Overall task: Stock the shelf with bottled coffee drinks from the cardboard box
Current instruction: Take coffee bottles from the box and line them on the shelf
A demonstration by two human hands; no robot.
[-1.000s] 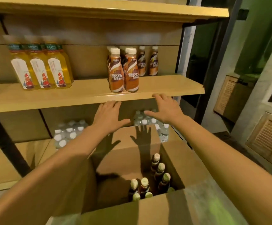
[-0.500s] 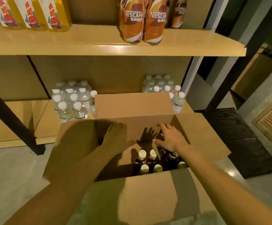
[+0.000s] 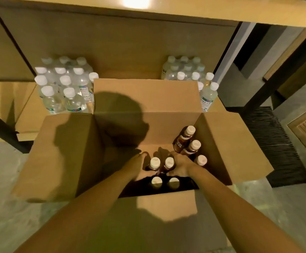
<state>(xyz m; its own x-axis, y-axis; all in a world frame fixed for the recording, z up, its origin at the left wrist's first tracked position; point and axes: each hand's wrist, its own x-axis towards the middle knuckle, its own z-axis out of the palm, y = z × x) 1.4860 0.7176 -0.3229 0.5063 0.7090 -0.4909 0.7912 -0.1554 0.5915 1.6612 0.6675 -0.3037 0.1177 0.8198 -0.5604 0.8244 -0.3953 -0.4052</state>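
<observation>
Both hands deep in the open brown cardboard box (image 3: 221,152); left hand (image 3: 139,166) and right hand (image 3: 180,166) each wrap an upright white-capped brown coffee bottle (image 3: 155,164) from either side.

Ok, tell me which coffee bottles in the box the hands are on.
The two side-by-side coffee bottles mid-box: left hand and right hand flank that pair. The other visible bottles, nearer and to the right, are untouched.

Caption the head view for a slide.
Both hands, left hand and right hand, grasp coffee bottles inside the cardboard box.
</observation>
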